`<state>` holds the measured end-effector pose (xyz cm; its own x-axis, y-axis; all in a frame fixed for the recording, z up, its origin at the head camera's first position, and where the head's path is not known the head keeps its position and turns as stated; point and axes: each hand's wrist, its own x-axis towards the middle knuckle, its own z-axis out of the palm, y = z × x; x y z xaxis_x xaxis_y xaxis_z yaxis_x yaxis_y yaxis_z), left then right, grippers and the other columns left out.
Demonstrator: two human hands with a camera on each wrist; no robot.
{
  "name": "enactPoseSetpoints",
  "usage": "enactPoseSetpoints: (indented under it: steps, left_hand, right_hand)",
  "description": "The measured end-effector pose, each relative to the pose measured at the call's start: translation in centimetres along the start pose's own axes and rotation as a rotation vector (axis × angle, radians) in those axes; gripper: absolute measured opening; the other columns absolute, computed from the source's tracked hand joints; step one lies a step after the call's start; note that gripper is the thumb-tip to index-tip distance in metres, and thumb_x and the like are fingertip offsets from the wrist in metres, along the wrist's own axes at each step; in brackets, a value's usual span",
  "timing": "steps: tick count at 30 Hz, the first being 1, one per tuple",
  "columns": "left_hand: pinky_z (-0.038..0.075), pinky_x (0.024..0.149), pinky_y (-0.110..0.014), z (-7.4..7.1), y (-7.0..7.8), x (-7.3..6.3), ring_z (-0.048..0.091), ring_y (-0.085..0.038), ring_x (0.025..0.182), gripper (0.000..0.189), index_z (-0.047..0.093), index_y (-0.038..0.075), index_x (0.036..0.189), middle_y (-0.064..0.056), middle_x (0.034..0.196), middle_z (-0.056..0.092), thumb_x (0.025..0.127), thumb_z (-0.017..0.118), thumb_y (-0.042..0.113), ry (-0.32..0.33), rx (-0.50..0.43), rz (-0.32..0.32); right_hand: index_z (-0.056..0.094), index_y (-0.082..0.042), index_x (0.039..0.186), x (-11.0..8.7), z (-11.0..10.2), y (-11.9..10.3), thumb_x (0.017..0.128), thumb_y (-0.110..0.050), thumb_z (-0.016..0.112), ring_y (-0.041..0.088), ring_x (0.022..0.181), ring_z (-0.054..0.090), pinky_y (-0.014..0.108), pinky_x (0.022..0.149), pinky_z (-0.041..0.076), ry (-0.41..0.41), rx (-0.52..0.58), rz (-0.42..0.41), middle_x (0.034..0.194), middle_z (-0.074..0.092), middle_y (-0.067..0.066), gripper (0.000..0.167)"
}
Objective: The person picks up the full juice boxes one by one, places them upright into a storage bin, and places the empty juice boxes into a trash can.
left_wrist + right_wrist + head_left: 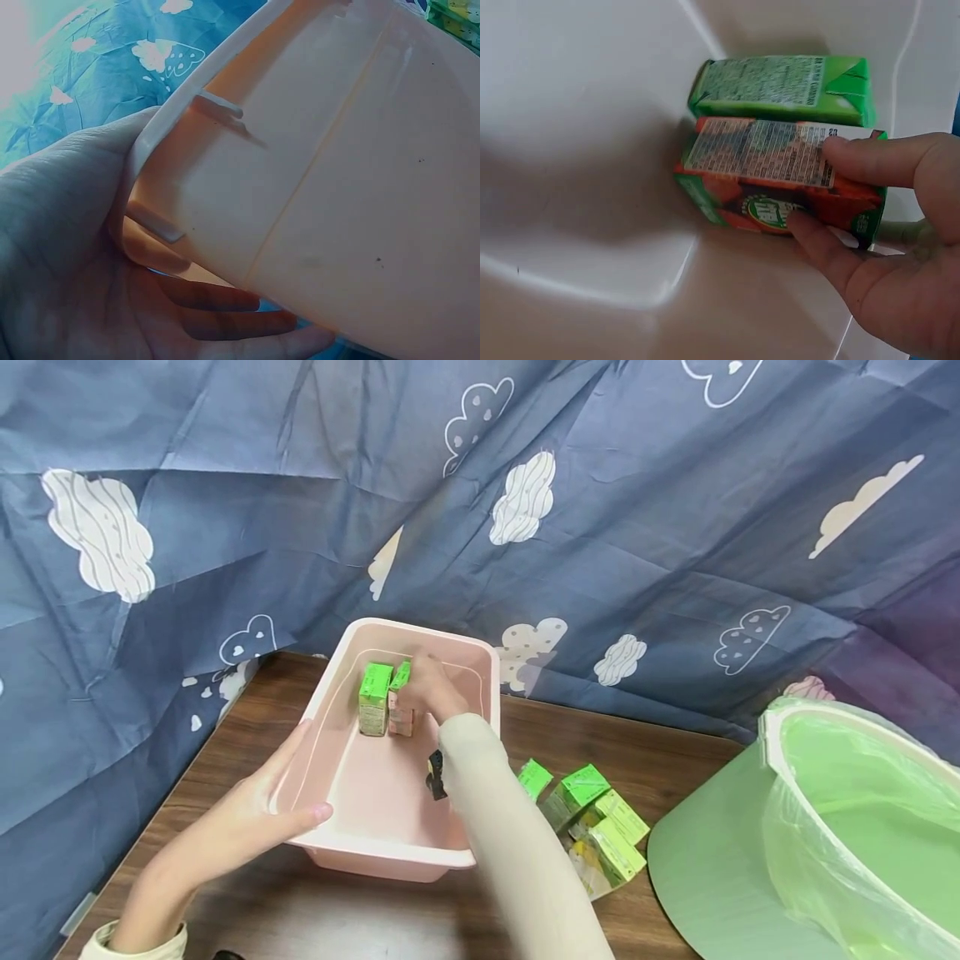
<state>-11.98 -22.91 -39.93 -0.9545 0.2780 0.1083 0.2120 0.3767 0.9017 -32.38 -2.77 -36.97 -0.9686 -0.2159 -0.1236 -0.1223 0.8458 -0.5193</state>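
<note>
A pale pink plastic basin stands on the table. My left hand grips its near left corner, thumb over the rim; in the left wrist view, the fingers lie under the rim outside. My right hand reaches into the far part of the basin and holds a juice box with a red fruit print and a green top end. Its thumb lies on the printed text side, a finger on the red side. Close beside that box, a green juice box stands upright on the basin floor.
Right of the basin, several green and yellow-green drink cartons are grouped on the brown wooden table, partly behind the right sleeve. A large green bin with a clear liner stands at the right. Dark blue cloud-print cloth hangs behind.
</note>
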Motion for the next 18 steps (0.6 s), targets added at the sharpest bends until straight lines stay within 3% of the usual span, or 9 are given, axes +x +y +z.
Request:
enactPoseSetpoints:
  steps: [7,15,18]
  left_hand:
    - [0.029,0.097,-0.005,0.01,0.12,0.04,0.036,-0.036,0.140,0.096,0.005,0.030,0.164,-0.011,0.167,0.017,0.094,0.071,0.032,0.006,0.010,-0.001]
    - [0.028,0.097,-0.004,0.12,0.03,-0.01,0.035,-0.036,0.141,0.096,0.006,0.029,0.164,-0.011,0.168,0.017,0.094,0.072,0.032,0.012,0.015,-0.003]
    - [0.028,0.097,-0.004,0.08,0.09,-0.05,0.036,-0.036,0.140,0.096,0.006,0.029,0.164,-0.011,0.167,0.018,0.094,0.072,0.032,0.014,0.021,0.001]
  right_hand:
    - [0.046,-0.006,0.134,-0.08,-0.02,0.15,0.078,0.008,0.075,0.024,0.090,0.054,0.032,0.071,0.046,-0.032,-0.016,0.018,0.108,0.059,0.012,0.064]
    - [0.064,-0.004,0.088,0.07,-0.18,0.17,0.069,0.013,0.077,0.020,0.069,0.050,0.029,0.056,0.043,-0.119,-0.072,0.056,0.079,0.055,0.005,0.029]
    - [0.062,-0.005,0.085,0.24,-0.23,0.15,0.072,0.008,0.077,0.018,0.066,0.047,0.028,0.056,0.040,-0.124,-0.081,0.031,0.076,0.050,0.003,0.023]
